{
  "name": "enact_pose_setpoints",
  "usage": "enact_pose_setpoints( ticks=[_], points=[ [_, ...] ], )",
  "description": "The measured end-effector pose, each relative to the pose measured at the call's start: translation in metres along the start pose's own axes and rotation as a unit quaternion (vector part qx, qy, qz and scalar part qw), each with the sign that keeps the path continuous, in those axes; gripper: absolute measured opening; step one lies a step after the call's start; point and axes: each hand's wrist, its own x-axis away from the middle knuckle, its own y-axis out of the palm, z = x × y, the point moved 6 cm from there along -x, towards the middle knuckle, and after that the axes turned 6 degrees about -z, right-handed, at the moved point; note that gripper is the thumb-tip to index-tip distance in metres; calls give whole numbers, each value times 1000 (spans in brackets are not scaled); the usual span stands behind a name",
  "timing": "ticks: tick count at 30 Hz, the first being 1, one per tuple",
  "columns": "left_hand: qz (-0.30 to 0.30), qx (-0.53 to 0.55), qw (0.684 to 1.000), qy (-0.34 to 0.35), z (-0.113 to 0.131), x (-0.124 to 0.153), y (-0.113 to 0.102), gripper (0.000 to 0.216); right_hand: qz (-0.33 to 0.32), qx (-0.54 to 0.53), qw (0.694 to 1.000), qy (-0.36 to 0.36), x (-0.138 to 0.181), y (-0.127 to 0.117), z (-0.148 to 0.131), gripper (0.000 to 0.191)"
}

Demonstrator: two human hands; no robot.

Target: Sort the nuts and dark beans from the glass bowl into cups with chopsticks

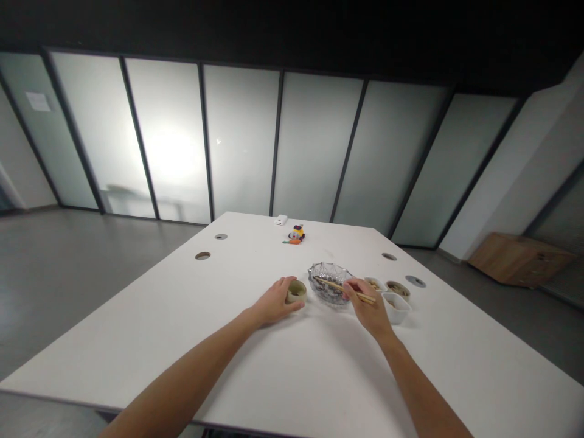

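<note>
My left hand (279, 299) is wrapped around the side of a small greenish cup (296, 292) standing on the white table. In my right hand (365, 302) is a pair of wooden chopsticks (335, 285), slanting to the left over a clear cut-glass bowl (325, 269). Their tips are inside the bowl's outline, above dark small pieces too fine to name. I cannot tell whether the tips grip anything. The glass bowl sits just right of the cup, between my two hands.
Right of my right hand stand a white square dish (396, 312), another white dish (375, 283) and a round brownish bowl (398, 289), with small pieces inside. Farther back are a toy car (297, 232), a toy carrot (293, 241) and a white box (281, 219). Round holes pierce the tabletop (255, 267).
</note>
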Motion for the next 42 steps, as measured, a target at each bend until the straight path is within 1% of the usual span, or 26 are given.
enact_pose_setpoints(
  ticks=[3,10,18,23,29,35,42],
  points=[
    [0,-2,1000,1,2,1,-1,63,-20,-4,1000,-12,0,4,-1,41],
    [0,3,1000,-2,4,1,-2,63,-20,7,1000,-22,0,3,-1,38],
    [1,-3,1000,0,4,1,-2,65,-27,28,998,-46,1,4,-7,43],
    [1,-7,1000,3,-1,0,1,66,-38,32,997,-54,1,6,-8,43],
    [5,-3,1000,16,-3,0,1,65,-48,30,997,-53,2,7,-10,44],
    [1,2,1000,3,4,2,-2,64,-56,32,996,-54,2,8,-8,39],
    [0,7,1000,2,5,1,-2,64,-62,31,996,-57,2,9,-8,39]
  ],
)
